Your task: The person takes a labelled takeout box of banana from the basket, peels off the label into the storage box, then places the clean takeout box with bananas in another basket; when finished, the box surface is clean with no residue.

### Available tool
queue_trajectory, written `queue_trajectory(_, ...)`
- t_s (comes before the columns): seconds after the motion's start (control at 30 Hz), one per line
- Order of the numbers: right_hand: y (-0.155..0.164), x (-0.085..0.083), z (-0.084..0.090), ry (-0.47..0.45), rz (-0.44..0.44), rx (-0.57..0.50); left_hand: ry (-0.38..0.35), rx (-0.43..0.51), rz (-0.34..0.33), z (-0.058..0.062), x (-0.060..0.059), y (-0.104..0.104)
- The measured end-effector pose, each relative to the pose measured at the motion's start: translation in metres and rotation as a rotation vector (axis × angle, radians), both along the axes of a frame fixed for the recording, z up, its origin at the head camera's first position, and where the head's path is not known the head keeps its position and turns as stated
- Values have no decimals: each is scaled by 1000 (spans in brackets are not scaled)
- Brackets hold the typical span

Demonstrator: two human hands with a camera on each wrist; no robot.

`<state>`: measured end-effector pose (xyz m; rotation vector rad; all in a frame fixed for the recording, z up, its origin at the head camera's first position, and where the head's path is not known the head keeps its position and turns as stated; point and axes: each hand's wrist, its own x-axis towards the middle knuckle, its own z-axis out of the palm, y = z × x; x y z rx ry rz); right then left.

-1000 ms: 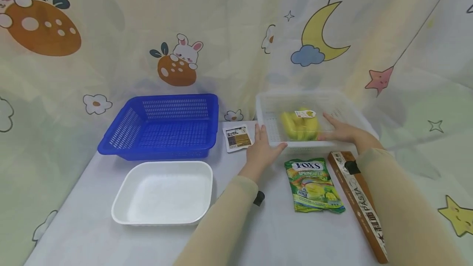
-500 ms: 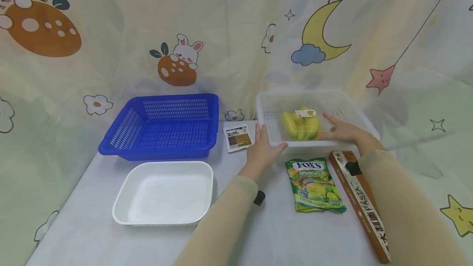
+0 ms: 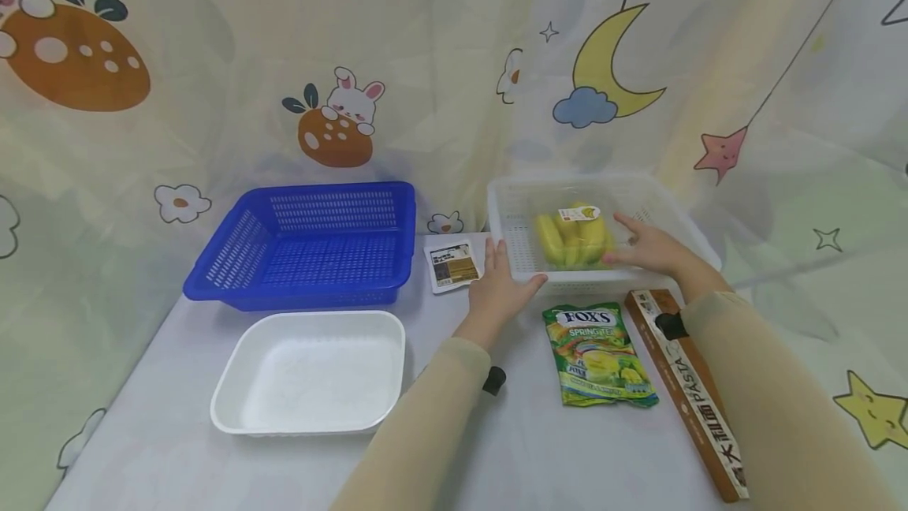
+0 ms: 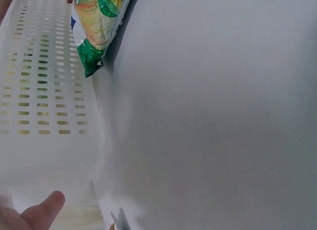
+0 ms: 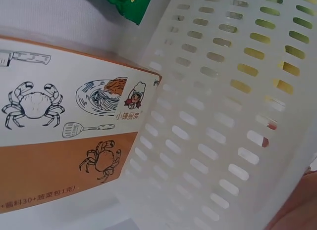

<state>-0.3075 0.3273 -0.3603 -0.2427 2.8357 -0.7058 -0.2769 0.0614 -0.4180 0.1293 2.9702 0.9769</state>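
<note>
In the head view a clear pack of yellow bananas [image 3: 571, 239] with a white label lies inside the white slotted basket [image 3: 521, 277]. My right hand [image 3: 656, 249] reaches over the basket's right side and holds the pack's right end, thumb and forefinger spread apart; the other fingers are hidden. My left hand [image 3: 494, 294] touches the front left corner of the basket with straight fingers and the thumb along the rim. Its thumb [image 4: 45, 208] shows beside the basket wall in the left wrist view. Through the slots in the right wrist view, yellow bananas [image 5: 241, 86] show.
A green FOX'S candy bag [image 3: 599, 353] and a long brown pasta box [image 3: 684, 393] lie in front of the white basket. To the left are a small white-and-brown sachet [image 3: 452, 266], a blue basket [image 3: 298, 296] and a white tray [image 3: 308, 373]. A printed cloth hangs behind.
The banana pack has tilted slightly, its label shifting up a little with my right hand at its end. My left hand stays at the basket's corner. The head view has swung slightly.
</note>
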Motion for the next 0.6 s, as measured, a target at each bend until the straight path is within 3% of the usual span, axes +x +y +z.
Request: queue_trajectory(0.6,2,12,21,88,-95,-5,12,-22,-1,2,-1,-2)
